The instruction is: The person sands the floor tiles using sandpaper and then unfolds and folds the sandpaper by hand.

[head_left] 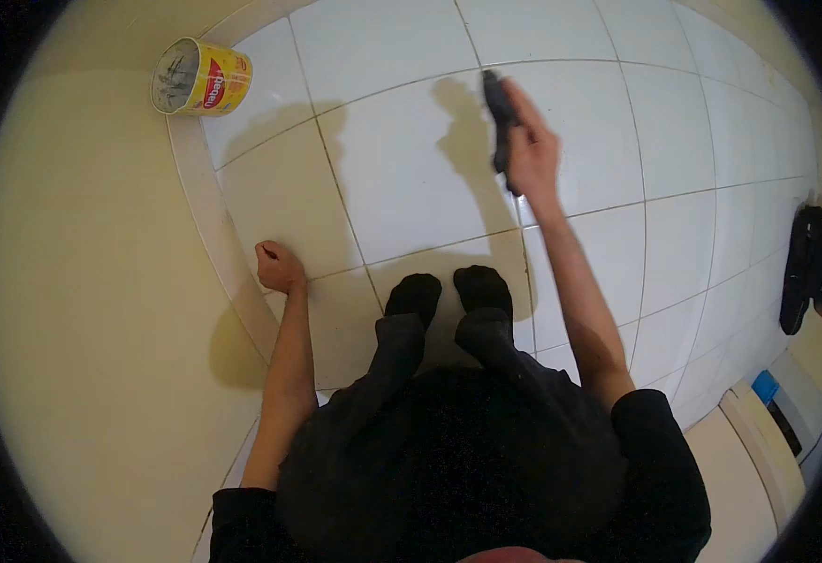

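I look straight down at a white tiled floor [411, 178]. My right hand [531, 150] is raised over the tiles and grips a dark, narrow tool [498, 105] whose top end sticks out above my fingers. My left hand [278, 266] is closed in a fist with nothing visible in it, at the seam where the cream wall [83, 310] meets the floor. My two feet in black socks [449, 293] stand between the hands. Black trousers and a black top fill the lower middle.
A yellow tin can [201, 78], open end towards me with grey contents, lies at the wall's base at upper left. A dark object [805, 267] sits at the right edge. A beige box with a blue part [769, 413] is at lower right.
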Demonstrator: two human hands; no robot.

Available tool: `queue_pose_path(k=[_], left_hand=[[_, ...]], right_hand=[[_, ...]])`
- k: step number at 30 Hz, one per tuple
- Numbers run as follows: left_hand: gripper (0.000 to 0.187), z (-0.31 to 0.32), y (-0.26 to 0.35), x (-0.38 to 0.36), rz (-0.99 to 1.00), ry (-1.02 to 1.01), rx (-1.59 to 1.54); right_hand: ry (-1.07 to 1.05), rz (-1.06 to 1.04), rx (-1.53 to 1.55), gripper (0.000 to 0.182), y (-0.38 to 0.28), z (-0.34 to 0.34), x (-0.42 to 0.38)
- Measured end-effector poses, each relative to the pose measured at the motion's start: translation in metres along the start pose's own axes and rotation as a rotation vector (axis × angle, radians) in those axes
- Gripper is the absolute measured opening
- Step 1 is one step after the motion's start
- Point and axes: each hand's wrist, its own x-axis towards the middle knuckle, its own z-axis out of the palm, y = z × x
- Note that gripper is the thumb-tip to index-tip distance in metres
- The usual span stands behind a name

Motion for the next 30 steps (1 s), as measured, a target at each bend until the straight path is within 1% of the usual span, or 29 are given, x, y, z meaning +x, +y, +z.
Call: queue_pose_path(k=[2, 3, 4, 5, 6, 8, 9, 12, 15, 18, 21, 25, 27, 28, 30], left_hand=[[0.032, 0.002, -0.004, 0.000, -0.007, -0.004, -0.011], [0.032, 0.004, -0.005, 0.001, -0.010, -0.008, -0.017], [0.032, 0.006, -0.007, 0.000, -0.006, 0.001, 0.001], [0.032, 0.007, -0.008, 0.001, -0.003, 0.011, 0.018], [0.032, 0.008, -0.009, 0.001, -0.002, 0.022, 0.037], [0.032, 0.007, -0.008, 0.000, 0.000, 0.021, 0.041], [0.032, 0.007, -0.008, 0.001, 0.001, 0.021, 0.044], [0.031, 0.005, -0.006, 0.001, 0.044, 0.047, 0.046], [0.031, 0.006, -0.005, 0.000, 0.028, 0.054, 0.036], [0.032, 0.005, -0.007, 0.001, 0.049, 0.038, 0.003], [0.032, 0.005, -0.006, 0.001, 0.038, 0.041, -0.002], [0.032, 0.004, -0.007, 0.000, 0.018, 0.017, 0.040], [0.033, 0.009, -0.012, 0.001, 0.008, 0.015, 0.036], [0.033, 0.008, -0.010, 0.000, 0.019, 0.023, 0.027], [0.033, 0.004, -0.006, 0.000, 0.045, 0.038, 0.008]], right_hand=[[-0.159, -0.053, 0.033, 0.068, -0.005, 0.038, -0.027], [-0.236, -0.047, 0.054, 0.071, -0.008, 0.057, -0.045], [-0.311, -0.112, 0.027, 0.072, -0.001, 0.078, -0.063], [-0.402, -0.147, -0.030, 0.068, 0.003, 0.097, -0.082], [-0.537, -0.186, -0.187, 0.065, 0.005, 0.111, -0.099], [-0.673, -0.302, -0.324, 0.063, 0.031, 0.140, -0.141], [-0.741, -0.361, -0.392, 0.062, 0.032, 0.145, -0.147], [-0.626, -0.450, -0.320, 0.059, 0.039, 0.144, -0.153], [-0.626, -0.456, -0.312, 0.056, 0.047, 0.141, -0.138], [-0.484, -0.475, -0.368, 0.053, 0.057, 0.137, -0.122], [-0.355, -0.440, -0.431, 0.052, 0.065, 0.121, -0.097], [-0.288, -0.385, -0.515, 0.050, 0.071, 0.085, -0.060], [-0.219, -0.363, -0.523, 0.053, 0.077, 0.070, -0.045], [-0.205, -0.351, -0.538, 0.057, 0.082, 0.061, -0.039], [-0.185, -0.345, -0.568, 0.058, 0.089, 0.039, -0.028]])
